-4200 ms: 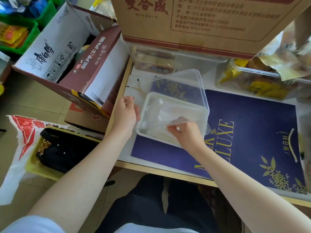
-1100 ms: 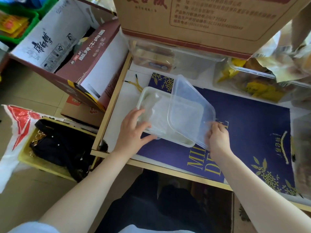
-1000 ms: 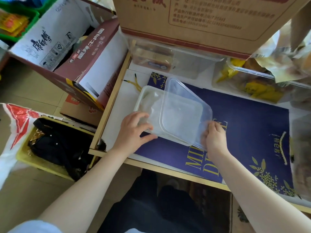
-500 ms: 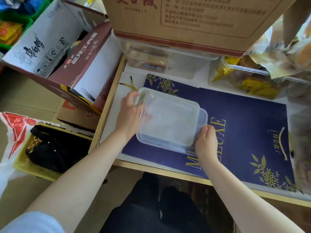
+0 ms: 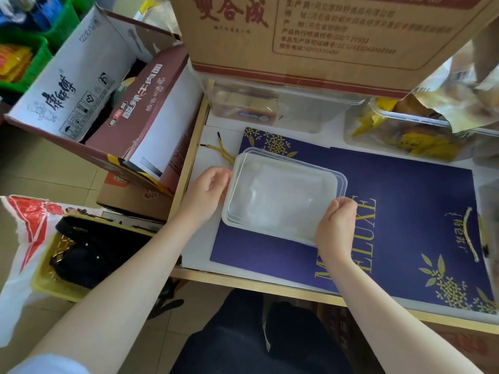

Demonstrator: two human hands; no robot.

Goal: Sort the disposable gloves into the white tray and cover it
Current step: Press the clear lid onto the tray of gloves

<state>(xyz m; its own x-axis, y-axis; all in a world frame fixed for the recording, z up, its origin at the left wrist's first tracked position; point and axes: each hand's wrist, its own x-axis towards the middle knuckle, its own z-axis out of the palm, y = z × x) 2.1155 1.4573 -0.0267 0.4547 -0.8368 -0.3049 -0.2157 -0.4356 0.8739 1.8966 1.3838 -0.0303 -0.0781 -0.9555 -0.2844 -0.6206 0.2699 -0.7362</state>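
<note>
A white translucent tray (image 5: 342, 184) sits on a dark blue paper bag (image 5: 405, 211) lying flat on the table. A clear lid (image 5: 283, 195) lies flat on top of the tray. Crumpled clear disposable gloves (image 5: 272, 203) show faintly through the lid. My left hand (image 5: 206, 191) holds the tray's left edge, fingers curled against the rim. At the tray's near right corner, my right hand (image 5: 336, 225) grips the lid and tray edge with curled fingers.
A big cardboard box (image 5: 310, 36) overhangs the back of the table, above clear containers (image 5: 270, 109) and a bin of yellow packets (image 5: 410, 136). An open noodle carton (image 5: 108, 109) stands left of the table. A yellow basket (image 5: 51, 276) with a black item sits on the floor.
The lid, tilted in my right hand a second ago, now lies flat on the tray. My left hand slid to the tray's left edge and my right hand closed on the near right corner.
</note>
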